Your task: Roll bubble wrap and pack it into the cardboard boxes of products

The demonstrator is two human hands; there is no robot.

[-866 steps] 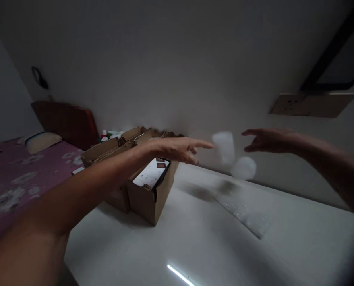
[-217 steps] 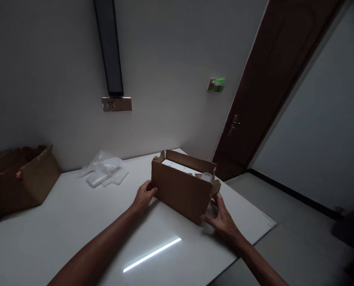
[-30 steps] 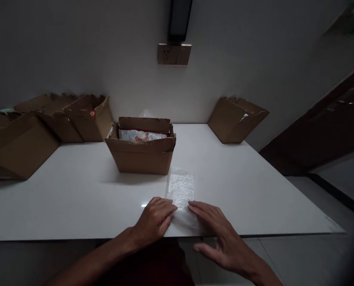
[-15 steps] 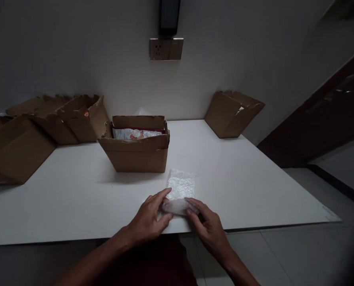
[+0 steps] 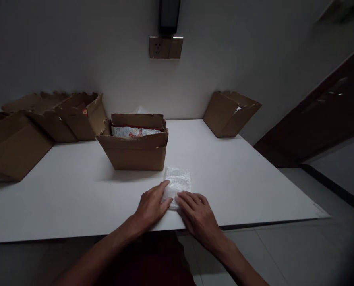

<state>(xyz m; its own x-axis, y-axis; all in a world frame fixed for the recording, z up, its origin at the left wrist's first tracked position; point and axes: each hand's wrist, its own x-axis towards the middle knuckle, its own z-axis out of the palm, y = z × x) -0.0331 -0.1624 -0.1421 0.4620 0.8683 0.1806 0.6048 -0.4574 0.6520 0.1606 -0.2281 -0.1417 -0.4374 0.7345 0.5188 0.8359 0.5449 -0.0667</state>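
A small piece of clear bubble wrap [image 5: 178, 180] lies on the white table near its front edge, its near part folded over. My left hand [image 5: 151, 204] rests along its left side, thumb and index finger apart and touching it. On the near right part, my right hand [image 5: 199, 214] presses down with its fingers laid out flat. Whether anything is inside the wrap I cannot make out. Beyond it, a bit to the left, stands an open cardboard box [image 5: 139, 153] with silvery printed packets [image 5: 132, 131] in it.
Several open cardboard boxes [image 5: 18, 147] crowd the left end of the table [image 5: 239, 186]. Another cardboard box [image 5: 229, 115] stands by the wall at the back right. A socket plate [image 5: 165, 47] is on the wall, and a dark door [image 5: 322, 103] lies to the right.
The near part of the bubble wrap, raised between both hands before, now lies flat. My fingers have gone from holding it up to pressing on it.
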